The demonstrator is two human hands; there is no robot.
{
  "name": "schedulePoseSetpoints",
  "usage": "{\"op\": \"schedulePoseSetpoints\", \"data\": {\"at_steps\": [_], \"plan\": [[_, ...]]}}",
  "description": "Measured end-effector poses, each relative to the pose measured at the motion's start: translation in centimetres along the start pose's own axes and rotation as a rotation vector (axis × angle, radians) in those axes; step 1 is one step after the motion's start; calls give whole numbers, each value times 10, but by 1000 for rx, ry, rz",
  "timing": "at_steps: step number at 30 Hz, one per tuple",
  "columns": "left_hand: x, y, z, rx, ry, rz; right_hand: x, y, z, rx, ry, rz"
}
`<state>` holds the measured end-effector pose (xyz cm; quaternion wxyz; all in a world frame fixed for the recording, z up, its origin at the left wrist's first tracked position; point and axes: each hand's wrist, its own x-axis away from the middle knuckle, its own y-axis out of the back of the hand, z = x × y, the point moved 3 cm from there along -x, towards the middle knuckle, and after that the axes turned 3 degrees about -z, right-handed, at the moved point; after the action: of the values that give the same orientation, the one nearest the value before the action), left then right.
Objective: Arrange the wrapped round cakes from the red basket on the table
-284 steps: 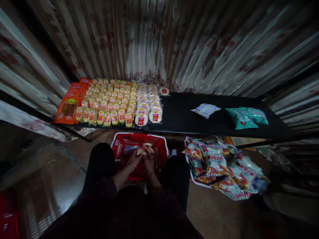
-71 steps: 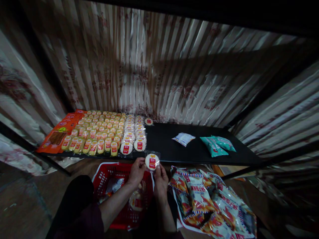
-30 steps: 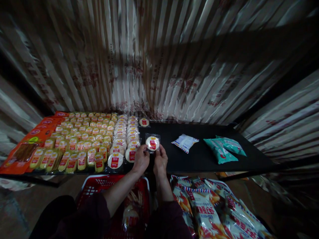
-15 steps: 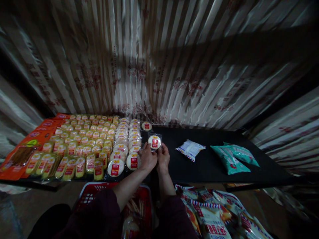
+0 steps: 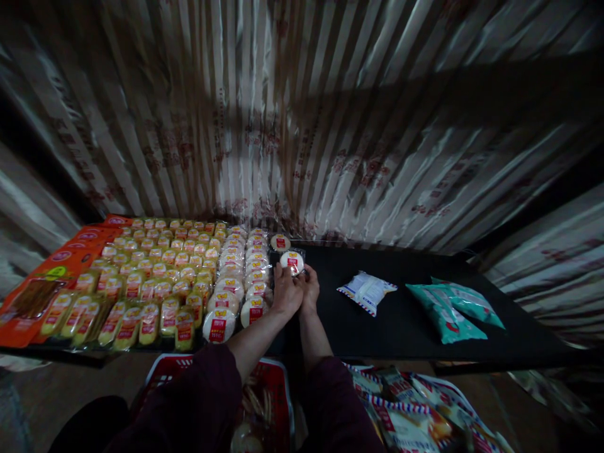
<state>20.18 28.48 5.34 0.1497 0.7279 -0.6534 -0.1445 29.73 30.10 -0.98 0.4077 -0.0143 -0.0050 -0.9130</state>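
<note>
Both my hands grip a round white cake in a clear wrapper with a red label [image 5: 292, 263], held low over the black table. My left hand [image 5: 287, 294] has its fingers closed on the near left edge of the wrapper. On the near right edge, my right hand [image 5: 309, 290] is closed too, touching the left. Just beyond lies a single similar wrapped cake [image 5: 280, 242], at the head of a new column. To the left, overlapping columns of the same round cakes [image 5: 255, 310] reach toward the front edge.
Rows of small yellow wrapped cakes [image 5: 149, 322] and orange packets [image 5: 56, 267] cover the table's left. A white-and-blue packet [image 5: 368, 291] and teal packets [image 5: 446, 313] lie right. Below stand a red basket [image 5: 282, 402] and a container of bagged snacks [image 5: 415, 425]. A striped curtain [image 5: 302, 126] hangs behind.
Both hands have moved slightly farther back with the cake, bringing it closer to the lone cake behind. The view has shifted a little.
</note>
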Motion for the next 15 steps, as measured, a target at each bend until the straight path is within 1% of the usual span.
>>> {"op": "schedulePoseSetpoints", "data": {"at_steps": [3,5,8,10,13,15], "plan": [[-4,-5,-1,-110,-47,-40,-8,-5,-1,48,25,24],[-5,-6,-5,-173,-71,-47,-12,-9,-2,70,39,44],[-7,-6,-12,-211,-88,3,-19,-13,-3,85,53,71],[-9,-6,-15,-223,-76,33,-23,-16,-3,83,49,81],[-14,-7,-16,-252,-62,58,-26,-20,-2,87,32,85],[-17,-9,-14,-252,-81,66,-27,-22,-2,86,35,98]]}}
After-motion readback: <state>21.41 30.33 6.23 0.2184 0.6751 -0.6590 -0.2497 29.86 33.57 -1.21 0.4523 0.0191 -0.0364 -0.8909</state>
